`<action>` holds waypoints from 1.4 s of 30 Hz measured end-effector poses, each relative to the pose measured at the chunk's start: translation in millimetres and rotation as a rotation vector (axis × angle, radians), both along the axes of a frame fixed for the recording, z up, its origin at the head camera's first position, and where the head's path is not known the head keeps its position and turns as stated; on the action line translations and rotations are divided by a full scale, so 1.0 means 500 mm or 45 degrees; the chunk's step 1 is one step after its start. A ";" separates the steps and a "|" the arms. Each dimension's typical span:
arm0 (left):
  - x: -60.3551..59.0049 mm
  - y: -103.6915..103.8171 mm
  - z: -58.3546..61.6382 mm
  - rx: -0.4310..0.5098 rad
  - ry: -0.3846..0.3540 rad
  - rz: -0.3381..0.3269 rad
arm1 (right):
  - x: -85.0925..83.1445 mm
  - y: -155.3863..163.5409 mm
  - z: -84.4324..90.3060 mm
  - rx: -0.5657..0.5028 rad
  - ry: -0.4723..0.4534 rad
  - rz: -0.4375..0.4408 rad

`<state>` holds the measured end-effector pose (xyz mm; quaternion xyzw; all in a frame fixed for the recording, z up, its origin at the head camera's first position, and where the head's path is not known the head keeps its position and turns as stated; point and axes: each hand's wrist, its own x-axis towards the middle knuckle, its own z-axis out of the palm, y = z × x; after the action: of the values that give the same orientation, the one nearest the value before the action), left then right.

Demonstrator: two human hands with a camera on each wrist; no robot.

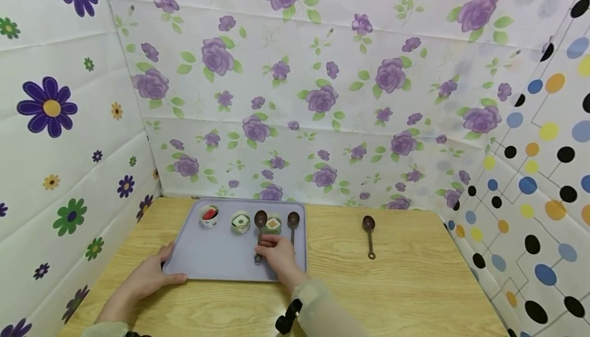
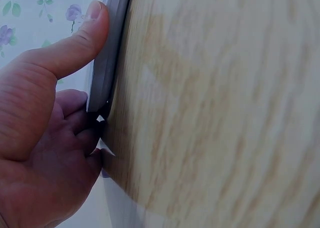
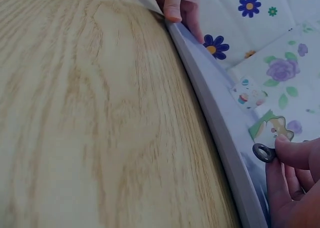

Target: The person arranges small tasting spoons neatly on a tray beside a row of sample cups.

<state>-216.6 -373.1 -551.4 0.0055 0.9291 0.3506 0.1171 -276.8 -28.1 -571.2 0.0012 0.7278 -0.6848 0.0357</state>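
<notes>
1. The left hand (image 1: 149, 275) grips the front left corner of the purple tray (image 1: 216, 257), with the thumb on top of the rim and the fingers curled under it.
2. The right hand (image 1: 276, 255) pinches the handle of a brown spoon (image 1: 260, 227) that lies on the tray.
3. The tray sits near the back left corner of the wooden counter (image 1: 405, 286).
4. Three little cups (image 1: 241, 222) stand in a row along the back edge of the tray.
5. A second spoon (image 1: 293, 227) lies on the tray just beside the right hand.
6. A third spoon (image 1: 369, 234) lies on the counter, well apart from the tray, toward the right edge.
</notes>
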 end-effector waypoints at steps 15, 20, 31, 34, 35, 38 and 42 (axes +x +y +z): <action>-0.004 0.006 0.005 -0.023 -0.010 0.005 | -0.021 -0.058 0.004 0.155 0.058 -0.216; -0.004 0.006 0.005 -0.013 -0.006 0.003 | -0.023 -0.067 0.006 0.215 0.087 -0.253; -0.002 0.006 0.008 0.018 -0.006 0.010 | -0.029 -0.076 0.001 0.329 0.144 -0.278; -0.003 0.005 0.008 0.021 -0.007 0.013 | -0.028 -0.077 0.002 0.356 0.153 -0.274; -0.002 0.005 0.007 0.022 -0.007 0.014 | -0.029 -0.077 0.002 0.368 0.153 -0.274; -0.002 0.003 0.002 0.017 -0.008 0.016 | -0.027 -0.078 0.004 0.419 0.174 -0.277; -0.001 0.001 -0.003 0.016 -0.009 0.021 | -0.020 -0.078 0.010 0.488 0.201 -0.268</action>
<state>-217.1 -372.8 -553.2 -0.0028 0.9265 0.3575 0.1172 -286.9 -66.9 -566.1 0.0304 0.8410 -0.5319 -0.0940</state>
